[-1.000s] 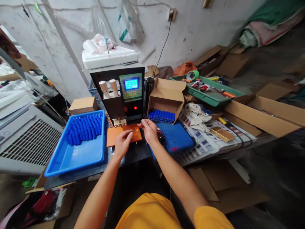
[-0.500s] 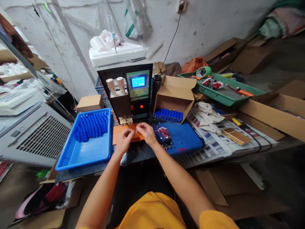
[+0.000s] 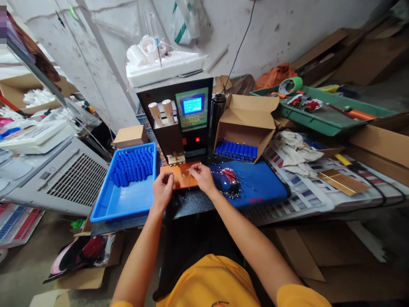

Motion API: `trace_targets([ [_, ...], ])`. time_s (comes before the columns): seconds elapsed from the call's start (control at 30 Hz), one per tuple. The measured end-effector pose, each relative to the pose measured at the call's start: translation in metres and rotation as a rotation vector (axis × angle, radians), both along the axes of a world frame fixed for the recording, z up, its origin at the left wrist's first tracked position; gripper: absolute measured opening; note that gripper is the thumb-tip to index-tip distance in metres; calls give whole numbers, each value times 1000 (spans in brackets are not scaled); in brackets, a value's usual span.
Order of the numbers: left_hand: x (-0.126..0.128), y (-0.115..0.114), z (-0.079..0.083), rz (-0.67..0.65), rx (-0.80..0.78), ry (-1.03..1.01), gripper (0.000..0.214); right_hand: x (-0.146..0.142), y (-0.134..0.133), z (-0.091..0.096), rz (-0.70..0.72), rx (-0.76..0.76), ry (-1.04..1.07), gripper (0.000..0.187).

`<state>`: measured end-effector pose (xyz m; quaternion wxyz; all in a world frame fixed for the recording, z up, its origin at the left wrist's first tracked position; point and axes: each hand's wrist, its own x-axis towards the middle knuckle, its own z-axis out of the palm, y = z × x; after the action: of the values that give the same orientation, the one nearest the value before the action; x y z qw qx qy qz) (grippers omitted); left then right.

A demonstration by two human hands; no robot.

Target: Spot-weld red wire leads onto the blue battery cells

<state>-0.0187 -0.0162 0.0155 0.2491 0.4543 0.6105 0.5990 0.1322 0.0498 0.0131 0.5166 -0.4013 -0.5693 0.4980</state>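
My right hand (image 3: 202, 175) pinches a thin dark wire (image 3: 189, 183), which hangs down over the front of the orange board (image 3: 174, 175). At the left end of that board is my left hand (image 3: 163, 187), its thumb and fingers pressed together; what they hold, if anything, is too small to see. Just behind the board stands a spot welder (image 3: 191, 145) with a lit screen and two copper-coloured electrode pins. To the right of my right hand, a bundle of red and black wires (image 3: 228, 177) lies on a blue pad (image 3: 258, 181).
At left, a blue tray (image 3: 123, 204) holds many blue cylindrical cells (image 3: 134, 166). An open cardboard box (image 3: 252, 115) with more blue cells sits right of the welder. Further right are a white cloth (image 3: 295, 151) and a green tray (image 3: 322, 121) with tape and tools.
My hands have moved apart over the board. My left hand has come away towards the board's left end, and the wire at my right hand now shows. The camera view has shifted slightly.
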Motion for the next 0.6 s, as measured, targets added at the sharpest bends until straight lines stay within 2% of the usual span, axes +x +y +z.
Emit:
trace_targets([
  [0.1,-10,-1,-5,67,25,61,23,-2,5,-3,-25,-5,-43,18],
  [0.23,-21,-10,-5,90,28,162,22,-1,7,-3,-10,27,-79,22],
  [0.33,-48,-16,1,127,-10,317,22,1,6,-1,-7,54,-100,28],
  [0.4,-80,-17,6,219,-83,437,21,2,5,0,6,65,-116,30],
  [0.47,-114,-16,12,306,-221,564,23,1,3,2,9,72,-123,32],
  [0.53,-142,-14,17,319,-382,704,34,0,1,4,8,77,-126,33],
  [0.6,-156,-10,20,262,-491,841,48,-1,-1,6,8,77,-130,35],
])
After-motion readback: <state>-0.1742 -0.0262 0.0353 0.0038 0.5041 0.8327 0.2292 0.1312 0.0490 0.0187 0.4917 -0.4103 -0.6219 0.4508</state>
